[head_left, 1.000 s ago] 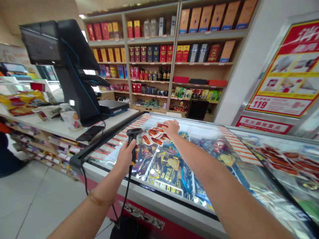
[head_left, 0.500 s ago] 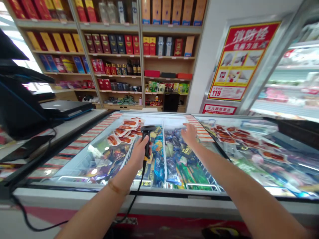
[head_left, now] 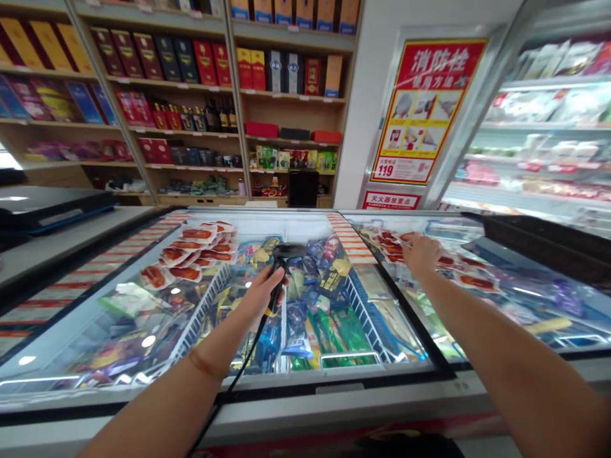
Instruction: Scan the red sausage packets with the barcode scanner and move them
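Observation:
My left hand [head_left: 263, 291] is wrapped round the handle of a black barcode scanner [head_left: 289, 250], whose cord runs down past my forearm. The scanner is above the chest freezer [head_left: 401, 397], over its frozen goods. My right hand [head_left: 422, 256] reaches over the right-hand glass lid, fingers apart, beside flat clear packs of reddish-brown sausage-like food [head_left: 390, 247]. Whether its fingertips touch a pack, I cannot make out. A second group of similar packs [head_left: 195, 235] lies overlapping on the left glass.
White wire baskets [head_left: 359, 304] inside the freezer hold bagged goods. A black laptop-like device [head_left: 52, 207] rests on the left counter. Boxed and bottled goods fill the wooden shelves [head_left: 291, 108]. A red fire-hydrant sign [head_left: 424, 114] hangs behind, with a refrigerated display [head_left: 544, 152] at right.
My right hand has moved right, from over the middle baskets to the packs on the right lid. My view has turned right. The left hand keeps holding the scanner.

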The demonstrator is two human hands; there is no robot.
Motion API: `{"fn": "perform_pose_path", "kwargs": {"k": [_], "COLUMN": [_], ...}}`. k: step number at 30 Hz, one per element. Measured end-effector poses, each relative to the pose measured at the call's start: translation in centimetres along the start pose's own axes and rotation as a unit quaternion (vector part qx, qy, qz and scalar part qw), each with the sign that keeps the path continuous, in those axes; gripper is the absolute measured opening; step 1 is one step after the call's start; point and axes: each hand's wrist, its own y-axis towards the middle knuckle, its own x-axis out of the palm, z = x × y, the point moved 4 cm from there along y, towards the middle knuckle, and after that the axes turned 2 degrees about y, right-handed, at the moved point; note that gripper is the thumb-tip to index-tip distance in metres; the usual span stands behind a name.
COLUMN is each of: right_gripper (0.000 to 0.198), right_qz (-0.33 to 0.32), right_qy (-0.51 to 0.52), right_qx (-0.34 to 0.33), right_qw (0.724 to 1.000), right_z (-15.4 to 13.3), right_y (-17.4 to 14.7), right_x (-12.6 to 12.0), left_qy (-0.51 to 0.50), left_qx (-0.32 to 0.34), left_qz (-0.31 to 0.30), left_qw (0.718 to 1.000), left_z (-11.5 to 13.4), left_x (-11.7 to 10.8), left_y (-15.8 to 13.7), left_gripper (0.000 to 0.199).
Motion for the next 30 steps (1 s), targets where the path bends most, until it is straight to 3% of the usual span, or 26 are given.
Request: {"fn": "perform_pose_path", "kwargs": {"k": [4,7,10,13,19,22,24,28,30], "right_gripper": [0.022,0.021,0.019,0.017,0.015,0.014,0.019,0.029,0.033], "right_qz": [-0.019,0.002,0.027,0.020,-0.068,-0.114,-0.109,-0.064,-0.087], "right_qy": [-0.026,-0.013,0.032,0.083,0.146,0.173,0.198,0.224,0.208], "right_qx": [-0.012,0.000,-0.034,-0.109,-0.269,-0.316,-0.315,-0.233,-0.206], "right_qw": [0.999,1.000,0.999,0.990,0.950,0.926,0.922,0.944,0.952], "right_z": [-0.7,-1.5,-3.4,-7.2,-17.7,-20.6,-20.5,-17.1,-15.5], "right_y": [0.5,0.2,-0.6,-2.0,-7.7,-10.2,-10.5,-8.7,-7.8], "right_x": [1.0,1.2,1.1,1.1,1.3,1.3,1.2,1.7,2.6], "left_qy": [0.014,0.009,0.001,-0.002,0.009,0.010,0.010,0.009,0.011], "left_qx": [0.008,0.004,-0.002,0.001,0.001,0.003,0.007,0.008,0.009], "left_qz": [0.001,0.011,0.019,0.021,0.017,0.016,0.014,0.010,0.009], "left_qw": [1.000,1.000,1.000,1.000,1.000,1.000,1.000,1.000,1.000], "left_z": [-0.4,-0.7,-0.7,-0.4,-0.5,-0.8,-0.8,-0.4,-0.2], "left_x": [-0.4,-0.6,-0.7,-0.6,-0.9,-1.2,-1.3,-1.1,-1.1], "left_y": [0.1,0.2,0.3,0.1,0.1,0.2,0.1,-0.2,-0.4], "left_gripper": [0.047,0.046,0.047,0.047,0.047,0.047,0.045,0.042,0.040]}}
